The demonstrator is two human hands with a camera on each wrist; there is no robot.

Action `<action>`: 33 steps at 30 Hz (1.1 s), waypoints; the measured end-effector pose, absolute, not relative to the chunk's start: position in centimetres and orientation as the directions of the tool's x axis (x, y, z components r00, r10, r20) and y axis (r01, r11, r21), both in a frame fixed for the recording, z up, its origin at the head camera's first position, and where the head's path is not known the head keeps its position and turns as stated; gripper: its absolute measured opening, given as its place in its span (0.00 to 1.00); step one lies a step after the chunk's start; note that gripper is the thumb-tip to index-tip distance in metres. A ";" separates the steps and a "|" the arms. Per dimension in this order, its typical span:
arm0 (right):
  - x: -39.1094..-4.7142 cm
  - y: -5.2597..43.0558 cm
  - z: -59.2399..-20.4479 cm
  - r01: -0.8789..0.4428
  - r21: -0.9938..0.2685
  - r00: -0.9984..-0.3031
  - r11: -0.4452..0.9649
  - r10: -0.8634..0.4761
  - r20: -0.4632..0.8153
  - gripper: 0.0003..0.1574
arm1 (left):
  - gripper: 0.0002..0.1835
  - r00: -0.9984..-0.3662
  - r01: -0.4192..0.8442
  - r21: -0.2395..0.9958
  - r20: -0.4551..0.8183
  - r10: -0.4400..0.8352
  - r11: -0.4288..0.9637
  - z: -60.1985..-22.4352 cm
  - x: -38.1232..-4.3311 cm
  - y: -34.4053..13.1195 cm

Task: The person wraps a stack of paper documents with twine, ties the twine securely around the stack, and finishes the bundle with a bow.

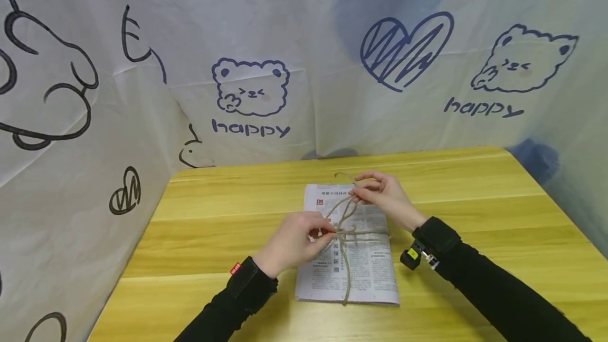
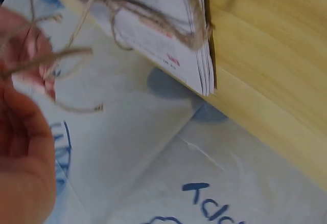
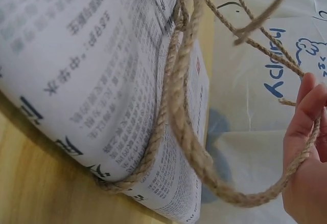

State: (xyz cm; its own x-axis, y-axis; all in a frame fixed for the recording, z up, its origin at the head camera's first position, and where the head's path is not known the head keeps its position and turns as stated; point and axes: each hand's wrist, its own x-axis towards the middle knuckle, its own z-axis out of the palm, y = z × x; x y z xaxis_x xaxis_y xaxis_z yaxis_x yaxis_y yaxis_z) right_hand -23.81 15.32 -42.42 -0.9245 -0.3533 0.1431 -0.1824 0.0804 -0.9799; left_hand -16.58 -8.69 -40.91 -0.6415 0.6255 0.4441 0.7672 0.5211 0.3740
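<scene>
A folded stack of newspapers (image 1: pixel 318 284) lies on the table, with brown twine (image 1: pixel 348 273) running round it lengthwise and across. The strands cross near the middle of the top sheet. At that crossing my left hand (image 1: pixel 301 236) pinches a piece of twine between thumb and fingers. My right hand (image 1: pixel 387 197), over the far right part of the stack, pinches strands that rise from the crossing; a loose end sticks out beyond it. In the right wrist view a slack loop of twine (image 3: pixel 189 147) hangs from the right hand (image 3: pixel 306 142) beside the newspapers.
The yellow wood-grain table (image 1: pixel 214 215) stretches out on both sides of the stack. White cloth (image 1: pixel 266 25) with drawn bears and hearts hangs behind it and at the sides. A small black camera (image 1: pixel 410 258) is strapped at the right wrist.
</scene>
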 end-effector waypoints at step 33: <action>-23.6 15.9 -45.2 -0.164 -0.981 -0.910 0.102 -0.399 0.111 0.12 | 0.06 -0.858 0.513 0.287 0.146 0.492 0.809 -45.3 -20.7 -7.2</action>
State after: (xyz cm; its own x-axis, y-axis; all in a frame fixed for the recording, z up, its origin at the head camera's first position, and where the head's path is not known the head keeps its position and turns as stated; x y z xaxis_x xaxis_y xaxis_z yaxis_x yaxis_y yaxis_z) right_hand -23.55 15.90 -45.17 -0.9103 -0.3990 0.1107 -0.1642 0.1022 -0.9811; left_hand -20.69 -7.16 -45.28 -0.8581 0.4923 0.1458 0.5129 0.8090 0.2870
